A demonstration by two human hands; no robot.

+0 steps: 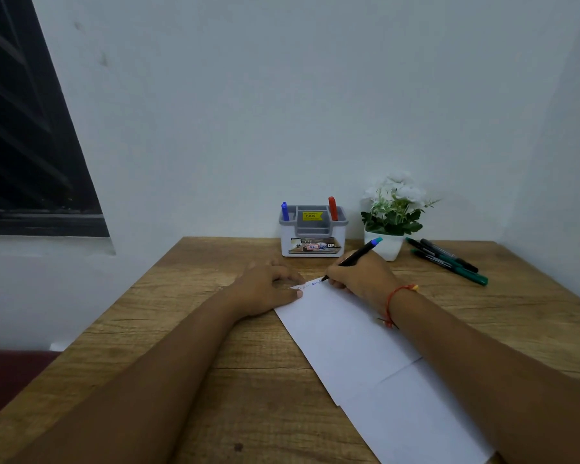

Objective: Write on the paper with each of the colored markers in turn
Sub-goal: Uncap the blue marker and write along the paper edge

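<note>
Long white sheet of paper (365, 346) lies on the wood-grain table (181, 329), running diagonally from near centre down to about 5 o'clock, with a fold crease across its lower half. Right hand (359, 272) sits on the paper's top edge, fingers curled round a black marker with a teal end cap (352, 259). Its tip is down on the paper and the cap end tilts up toward 1 o'clock. There is a short line of small bluish writing at the tip; can't read it. Left hand (265, 289) is at 9 o'clock of the tip, holding nothing, fingers loosely extended, thumb and fingertips pressing the paper's top-left corner flat. Red thread bracelet (395, 296) is on the right wrist. At 12 o'clock against the wall stands a white-and-grey plastic desk organizer (312, 242), with a blue marker (285, 212) upright in its left slot and a red marker (332, 208) upright in its right slot. Just beside it at 1 o'clock is a white pot of white artificial flowers (392, 209). At 2 o'clock a group of dark and green capped markers (449, 262) lies flat on the table, close together and well apart from the paper. Dark window (24, 145) is at 10 o'clock.
</note>
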